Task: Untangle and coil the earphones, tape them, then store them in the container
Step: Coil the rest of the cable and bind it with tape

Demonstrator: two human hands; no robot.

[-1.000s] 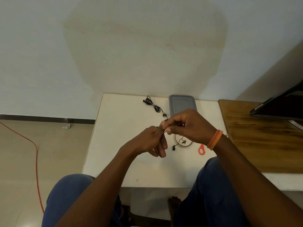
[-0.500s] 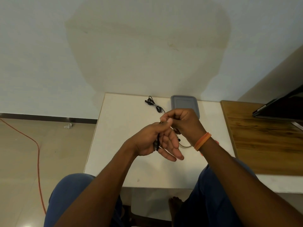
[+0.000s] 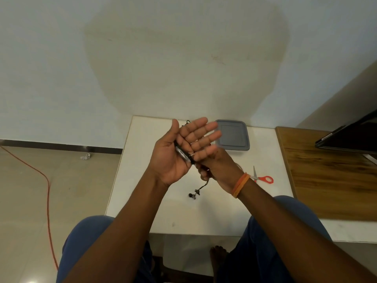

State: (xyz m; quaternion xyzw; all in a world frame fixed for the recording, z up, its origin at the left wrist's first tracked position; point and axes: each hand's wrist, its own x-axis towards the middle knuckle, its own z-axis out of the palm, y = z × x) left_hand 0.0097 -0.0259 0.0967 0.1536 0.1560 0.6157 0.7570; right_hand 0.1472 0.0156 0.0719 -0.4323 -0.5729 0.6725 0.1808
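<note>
- Left hand: frame centre, palm turned up, fingers straight and spread toward the upper right, thumb pointing up.
- Right hand: just right of and below the left, fingers curled under, pinching something dark.
- Both forearms rise from the lower frame, converging at centre.

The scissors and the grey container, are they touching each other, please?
Apart. The head view shows bare white table between the scissors and the container.
</note>
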